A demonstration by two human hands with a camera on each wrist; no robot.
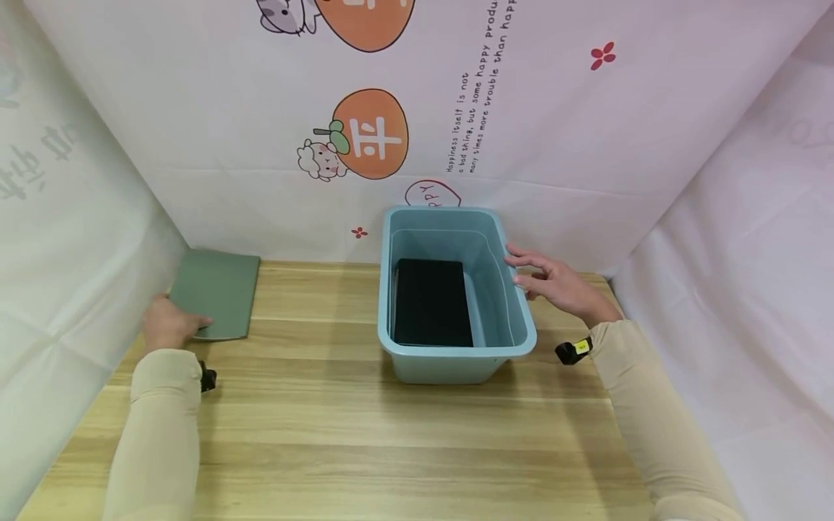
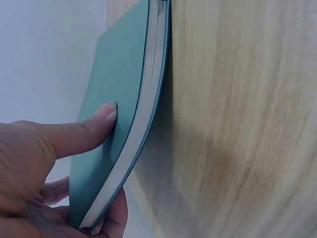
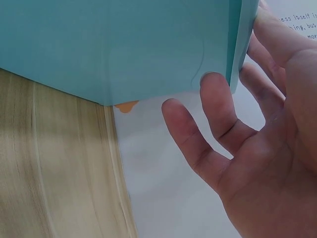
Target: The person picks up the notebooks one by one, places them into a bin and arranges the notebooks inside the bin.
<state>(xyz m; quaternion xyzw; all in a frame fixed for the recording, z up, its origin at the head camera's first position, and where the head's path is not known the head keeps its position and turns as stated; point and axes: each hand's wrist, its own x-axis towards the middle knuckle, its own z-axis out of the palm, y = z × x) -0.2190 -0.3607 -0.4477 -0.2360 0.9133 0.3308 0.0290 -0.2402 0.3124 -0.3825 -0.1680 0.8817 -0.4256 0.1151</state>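
Note:
At the left of the head view, my left hand [image 1: 168, 323] holds a green notebook [image 1: 218, 289] by its near left corner. In the left wrist view, the thumb [image 2: 94, 129] lies on the cover and other fingers curl underneath; that end is raised off the table. My right hand [image 1: 554, 284] touches the right rim of a light blue plastic bin [image 1: 458, 352] with loosely extended fingers. In the right wrist view, two fingers [image 3: 218, 109] hang beside the bin's outer wall. A black, flat, rectangular thing [image 1: 432, 304] lies inside the bin, toward its left side.
The wooden table [image 1: 313, 434] runs up to a white printed cloth [image 1: 554, 130] behind the bin. More white cloth hangs along the left [image 1: 59, 239] and right [image 1: 730, 275] sides. The bin stands near the back cloth.

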